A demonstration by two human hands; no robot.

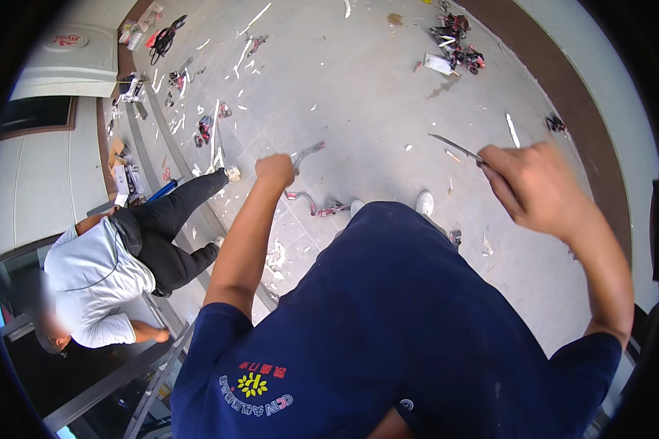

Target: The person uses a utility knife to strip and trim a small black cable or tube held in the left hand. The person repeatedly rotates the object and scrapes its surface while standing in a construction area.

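Note:
My right hand, raised on the right, is closed around the handle of a knife. The knife's narrow, dark blade points left, away from my fingers. Left of centre, my left hand is held up in a fist with its back toward me. A thin, greyish, bent piece shows just beyond its knuckles. I cannot tell whether the fist grips that piece or it lies on the floor behind. The inside of the fist is hidden.
A person in a light shirt and dark trousers stands at the left by steps and a metal frame. White strips and scraps litter the grey floor. Red-and-black tools lie far right; another red tool lies near my shoes.

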